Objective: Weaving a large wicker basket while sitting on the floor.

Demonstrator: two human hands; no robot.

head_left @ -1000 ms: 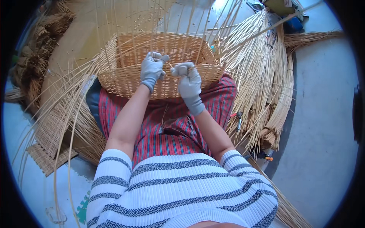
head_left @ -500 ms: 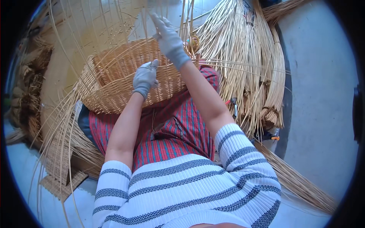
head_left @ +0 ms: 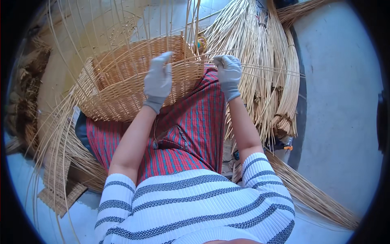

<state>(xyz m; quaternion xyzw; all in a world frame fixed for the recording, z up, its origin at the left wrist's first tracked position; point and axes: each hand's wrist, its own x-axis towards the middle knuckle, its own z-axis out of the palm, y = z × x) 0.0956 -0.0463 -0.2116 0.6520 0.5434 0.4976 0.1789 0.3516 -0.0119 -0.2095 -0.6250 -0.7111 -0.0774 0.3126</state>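
A rectangular wicker basket (head_left: pixel 134 94) lies tilted across my lap, its long upright stakes rising past the far rim. In front of its near wall is my left hand (head_left: pixel 157 81), in a pale grey glove. Its fingers reach up toward the rim, thumb and fingers apart, with nothing clearly between them. Just off the basket's right corner, my right hand (head_left: pixel 229 73), gloved too, has its fingers curled shut on a thin wicker strand (head_left: pixel 209 53). More loose strands (head_left: pixel 272 70) run out to the right, past that hand.
Large bundles of pale wicker rods (head_left: pixel 243 30) lie at the right. Another bundle (head_left: pixel 317 197) stretches along the lower right, near an orange-handled tool (head_left: pixel 288 147). A small colourful round object (head_left: pixel 200 44) sits behind the basket. Woven flat pieces (head_left: pixel 67 195) lie lower left.
My right hand has come from above the basket's far side to the right and nearer, its fingers now curled on a strand. My left hand's fingers have lifted and straightened at the near wall.
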